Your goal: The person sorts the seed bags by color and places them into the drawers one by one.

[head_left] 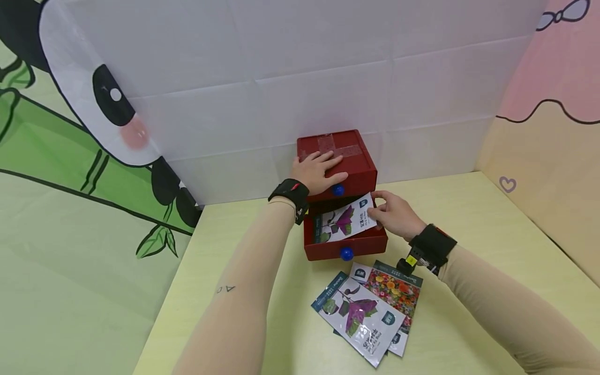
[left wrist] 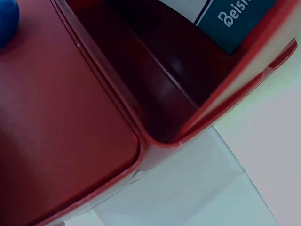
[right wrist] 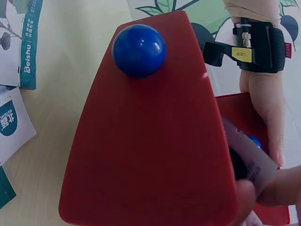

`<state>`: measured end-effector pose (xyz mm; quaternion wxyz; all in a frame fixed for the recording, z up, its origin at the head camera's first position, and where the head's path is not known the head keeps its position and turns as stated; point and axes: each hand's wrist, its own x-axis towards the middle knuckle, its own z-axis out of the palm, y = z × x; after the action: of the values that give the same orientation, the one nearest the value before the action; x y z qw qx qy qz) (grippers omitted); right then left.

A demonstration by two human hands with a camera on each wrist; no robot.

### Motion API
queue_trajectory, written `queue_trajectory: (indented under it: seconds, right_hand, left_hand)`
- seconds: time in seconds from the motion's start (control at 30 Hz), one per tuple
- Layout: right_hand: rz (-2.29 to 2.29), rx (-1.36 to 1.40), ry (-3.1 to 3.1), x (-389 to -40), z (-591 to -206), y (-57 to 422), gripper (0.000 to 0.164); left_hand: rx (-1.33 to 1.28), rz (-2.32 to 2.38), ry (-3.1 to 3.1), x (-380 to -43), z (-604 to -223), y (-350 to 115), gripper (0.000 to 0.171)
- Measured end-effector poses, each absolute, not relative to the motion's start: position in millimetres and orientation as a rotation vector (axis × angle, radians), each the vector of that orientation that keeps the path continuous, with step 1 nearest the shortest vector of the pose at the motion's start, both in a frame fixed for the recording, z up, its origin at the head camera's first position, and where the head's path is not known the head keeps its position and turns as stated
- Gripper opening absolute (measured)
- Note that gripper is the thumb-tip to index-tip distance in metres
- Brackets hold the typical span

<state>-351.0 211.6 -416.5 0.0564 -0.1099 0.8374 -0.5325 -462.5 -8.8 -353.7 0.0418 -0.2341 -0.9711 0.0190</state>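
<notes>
My right hand (head_left: 397, 214) pinches the packet (head_left: 344, 221), slanted in the drawer (head_left: 323, 252) at its left; probably light, slick, bendy, best held by edges. My left hand (head_left: 315, 173) lies spread on the box (head_left: 349, 138).

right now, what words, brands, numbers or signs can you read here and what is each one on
"Beishu": teal edge of a loose packet
"Beish", cut off by the picture's edge: packet in the drawer
Heart outline: right wall
Too small or blurred to read surely: the packets' other print, the yellow tag on the left strap, the marks on the left sleeve
</notes>
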Motion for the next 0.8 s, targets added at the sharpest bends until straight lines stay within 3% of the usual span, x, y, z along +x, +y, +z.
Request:
queue_trajectory:
  seconds: [0.8]
  right_hand:
    - [-1.216,-0.459,2.876,-354.7,-418.5,204.9,0.053]
  left_hand:
    - [-0.693,0.074,-2.973,-465.3,-355.2,-7.2,0.073]
